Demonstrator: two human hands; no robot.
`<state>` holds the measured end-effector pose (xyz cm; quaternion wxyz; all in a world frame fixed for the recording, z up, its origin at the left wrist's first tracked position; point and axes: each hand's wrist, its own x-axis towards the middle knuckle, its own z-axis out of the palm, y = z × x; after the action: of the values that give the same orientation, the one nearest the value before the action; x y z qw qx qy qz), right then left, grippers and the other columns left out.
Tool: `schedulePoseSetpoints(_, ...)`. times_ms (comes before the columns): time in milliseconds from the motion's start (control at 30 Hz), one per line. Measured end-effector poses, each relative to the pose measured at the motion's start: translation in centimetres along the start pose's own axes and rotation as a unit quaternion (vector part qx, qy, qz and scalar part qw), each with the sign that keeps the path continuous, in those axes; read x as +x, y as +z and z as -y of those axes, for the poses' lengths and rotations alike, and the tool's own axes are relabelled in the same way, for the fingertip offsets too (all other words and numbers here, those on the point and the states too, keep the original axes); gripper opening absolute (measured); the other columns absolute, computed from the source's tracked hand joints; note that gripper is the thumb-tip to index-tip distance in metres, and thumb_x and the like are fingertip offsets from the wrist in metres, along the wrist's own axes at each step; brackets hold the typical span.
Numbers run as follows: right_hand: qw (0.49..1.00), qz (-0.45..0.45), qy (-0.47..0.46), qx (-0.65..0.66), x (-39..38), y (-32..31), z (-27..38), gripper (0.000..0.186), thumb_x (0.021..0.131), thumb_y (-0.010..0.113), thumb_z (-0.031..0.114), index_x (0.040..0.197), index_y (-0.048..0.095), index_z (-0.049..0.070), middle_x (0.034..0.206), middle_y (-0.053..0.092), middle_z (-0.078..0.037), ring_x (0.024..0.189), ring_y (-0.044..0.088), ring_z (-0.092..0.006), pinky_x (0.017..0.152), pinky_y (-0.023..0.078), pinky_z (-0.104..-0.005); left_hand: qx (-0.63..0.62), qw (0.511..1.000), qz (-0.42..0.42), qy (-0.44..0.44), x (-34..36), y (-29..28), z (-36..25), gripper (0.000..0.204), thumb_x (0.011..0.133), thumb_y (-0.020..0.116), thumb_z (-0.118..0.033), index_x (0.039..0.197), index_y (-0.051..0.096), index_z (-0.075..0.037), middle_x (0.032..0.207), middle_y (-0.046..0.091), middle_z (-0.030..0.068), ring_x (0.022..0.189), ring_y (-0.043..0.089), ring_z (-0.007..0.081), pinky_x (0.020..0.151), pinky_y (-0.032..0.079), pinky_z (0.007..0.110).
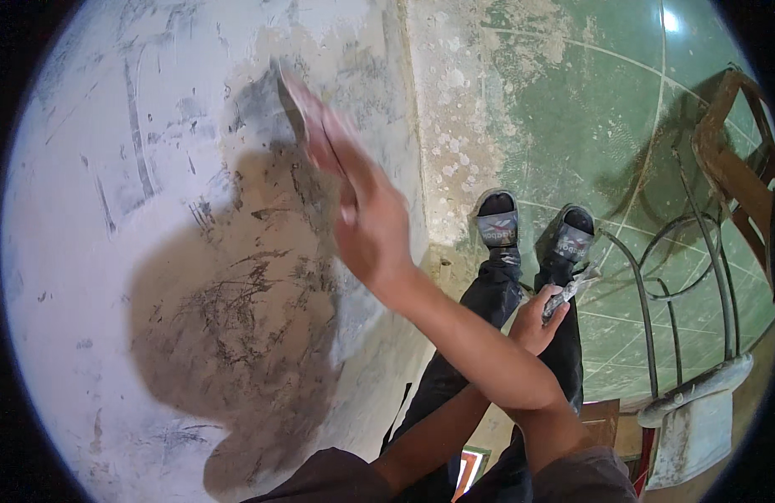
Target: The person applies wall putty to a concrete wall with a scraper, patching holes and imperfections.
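My arms cross, with the right forearm over the left. My right hand (375, 222) is raised at the pale wall (77, 277), its fingers blurred and stretched along a thin flat scraper blade (292, 101) seen nearly edge-on. The blade lies close to a grey, patchy area; I cannot tell if it touches. Lower down, in front of my legs, my left hand (536, 323) is closed around a putty-smeared scraper (572, 289) whose whitish end points up and right. Uneven white coating covers much of the wall, with bare grey-brown patches and dark streaks.
My sandalled feet (498, 226) stand on a green tiled floor (572, 126) spattered with white near the wall's foot. To the right are a metal-framed chair (643, 285) with a pale padded part and a brown wooden chair (723, 126). My shadow falls on the wall.
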<state>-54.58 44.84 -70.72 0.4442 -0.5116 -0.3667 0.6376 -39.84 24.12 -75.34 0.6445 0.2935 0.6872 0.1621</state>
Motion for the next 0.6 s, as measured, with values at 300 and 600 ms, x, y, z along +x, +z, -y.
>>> schedulePoseSetpoints(300,0.993,0.057,-0.101,0.017,-5.2,2.1,1.7,0.081,0.068,0.052,-0.018,0.146,0.037,0.002,0.142,0.045,-0.021,0.135,0.04,-0.0373,0.11,0.036,-0.0437,-0.007,1.0,0.007,0.005,-0.8,0.4,0.1,0.026,0.097,0.06,-0.022,0.115,0.054,-0.004,0.094,0.064,0.0177,0.085,0.064,0.0321,0.075,0.048,0.037)
schedulePoseSetpoints(600,0.995,-0.002,-0.093,0.024,-0.6,1.2,1.4,0.079,0.069,0.05,-0.017,0.145,0.041,0.004,0.143,0.045,-0.021,0.133,0.043,-0.0379,0.109,0.037,-0.041,-0.002,1.0,0.009,0.01,-1.1,0.4,0.7,0.026,0.097,0.06,-0.023,0.115,0.054,-0.004,0.091,0.063,0.0166,0.082,0.062,0.0309,0.074,0.048,0.037)
